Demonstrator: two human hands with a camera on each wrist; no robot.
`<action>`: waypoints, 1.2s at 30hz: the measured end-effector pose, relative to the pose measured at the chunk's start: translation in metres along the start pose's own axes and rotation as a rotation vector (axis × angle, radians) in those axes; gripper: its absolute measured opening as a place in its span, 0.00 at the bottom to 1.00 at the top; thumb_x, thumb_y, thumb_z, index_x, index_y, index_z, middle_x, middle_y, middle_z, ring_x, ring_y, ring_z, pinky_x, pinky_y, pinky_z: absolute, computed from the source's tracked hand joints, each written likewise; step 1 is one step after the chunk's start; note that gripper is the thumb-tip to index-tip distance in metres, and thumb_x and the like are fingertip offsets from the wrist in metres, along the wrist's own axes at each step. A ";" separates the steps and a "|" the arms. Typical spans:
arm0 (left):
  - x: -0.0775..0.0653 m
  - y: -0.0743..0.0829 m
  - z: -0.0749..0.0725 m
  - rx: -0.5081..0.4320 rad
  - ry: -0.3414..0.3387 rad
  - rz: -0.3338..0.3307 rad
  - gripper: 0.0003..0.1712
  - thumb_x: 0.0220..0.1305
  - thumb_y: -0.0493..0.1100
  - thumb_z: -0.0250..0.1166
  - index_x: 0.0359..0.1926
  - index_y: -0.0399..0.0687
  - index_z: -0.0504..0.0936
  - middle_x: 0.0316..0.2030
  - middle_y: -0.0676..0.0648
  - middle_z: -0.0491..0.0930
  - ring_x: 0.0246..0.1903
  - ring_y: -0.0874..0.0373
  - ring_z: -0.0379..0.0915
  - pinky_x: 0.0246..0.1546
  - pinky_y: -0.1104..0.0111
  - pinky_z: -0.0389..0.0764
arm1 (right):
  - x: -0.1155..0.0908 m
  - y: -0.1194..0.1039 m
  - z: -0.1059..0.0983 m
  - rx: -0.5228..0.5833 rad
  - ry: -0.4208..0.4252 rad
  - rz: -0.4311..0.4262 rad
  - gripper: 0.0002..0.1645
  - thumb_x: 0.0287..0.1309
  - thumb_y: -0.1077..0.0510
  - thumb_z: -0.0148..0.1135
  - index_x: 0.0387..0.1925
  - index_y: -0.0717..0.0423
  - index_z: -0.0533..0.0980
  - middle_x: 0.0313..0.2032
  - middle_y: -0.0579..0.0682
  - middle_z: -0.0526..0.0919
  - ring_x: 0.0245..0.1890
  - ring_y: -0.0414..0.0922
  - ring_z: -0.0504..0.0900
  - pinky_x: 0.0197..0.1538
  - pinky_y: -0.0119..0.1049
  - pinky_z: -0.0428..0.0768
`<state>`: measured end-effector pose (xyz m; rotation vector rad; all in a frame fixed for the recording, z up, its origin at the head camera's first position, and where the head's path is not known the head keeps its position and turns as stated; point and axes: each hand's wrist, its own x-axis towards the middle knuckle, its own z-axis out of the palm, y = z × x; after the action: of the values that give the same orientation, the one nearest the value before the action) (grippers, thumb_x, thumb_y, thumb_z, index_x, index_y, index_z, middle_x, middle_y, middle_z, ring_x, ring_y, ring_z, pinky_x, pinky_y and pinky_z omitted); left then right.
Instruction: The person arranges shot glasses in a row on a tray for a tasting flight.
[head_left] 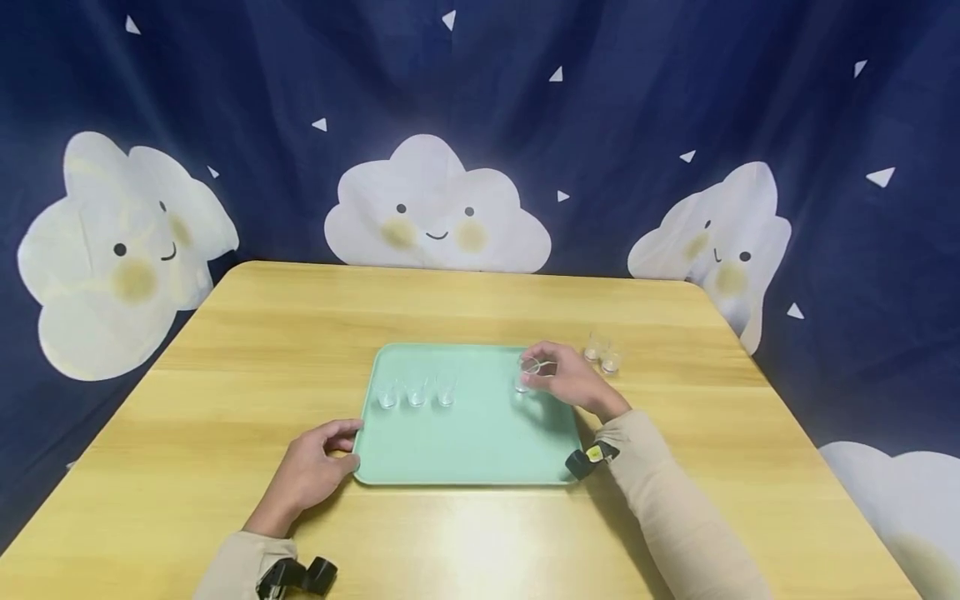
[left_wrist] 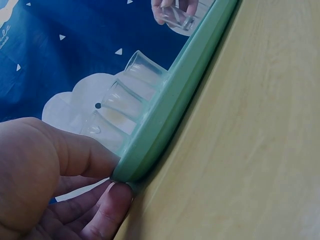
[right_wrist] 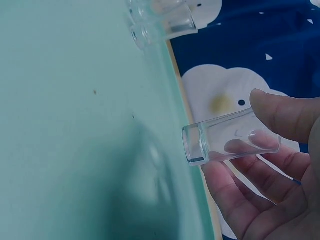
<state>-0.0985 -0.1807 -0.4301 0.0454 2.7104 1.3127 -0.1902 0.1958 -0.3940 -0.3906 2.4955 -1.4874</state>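
A small clear shot glass [right_wrist: 230, 137] is held between the thumb and fingers of my right hand [head_left: 562, 375], over the right part of a mint-green tray [head_left: 472, 450]. In the right wrist view the thick base of the glass points away from the palm, above the tray surface. At the tray's left edge, my left hand [head_left: 318, 467] pinches the rim between thumb and fingers, as the left wrist view [left_wrist: 117, 172] shows. Three more clear glasses stand in a row on the tray's left side: a left one [head_left: 387, 395], a middle one [head_left: 416, 392] and a right one [head_left: 446, 392].
Two further small glasses [head_left: 610, 362] stand close together on the wooden table [head_left: 225, 375], just beyond the tray's right side. A dark blue curtain [head_left: 480, 75] with smiling clouds hangs behind the table.
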 end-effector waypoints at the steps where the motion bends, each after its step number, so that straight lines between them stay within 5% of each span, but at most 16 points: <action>1: 0.001 0.000 0.000 -0.001 0.003 0.004 0.27 0.56 0.35 0.66 0.59 0.40 0.78 0.42 0.47 0.81 0.44 0.52 0.76 0.40 0.61 0.73 | 0.001 -0.001 0.001 0.002 0.001 -0.006 0.21 0.58 0.62 0.66 0.52 0.66 0.74 0.47 0.57 0.80 0.49 0.54 0.80 0.51 0.44 0.77; 36: 0.002 0.001 0.000 -0.009 0.015 -0.002 0.26 0.56 0.35 0.65 0.58 0.40 0.78 0.40 0.46 0.81 0.44 0.52 0.75 0.40 0.62 0.73 | 0.020 -0.018 0.040 -0.011 -0.068 -0.049 0.17 0.54 0.65 0.68 0.47 0.65 0.77 0.41 0.54 0.81 0.44 0.51 0.81 0.50 0.40 0.77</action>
<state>-0.1006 -0.1798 -0.4301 0.0313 2.7159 1.3300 -0.1950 0.1477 -0.3975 -0.4985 2.4593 -1.4536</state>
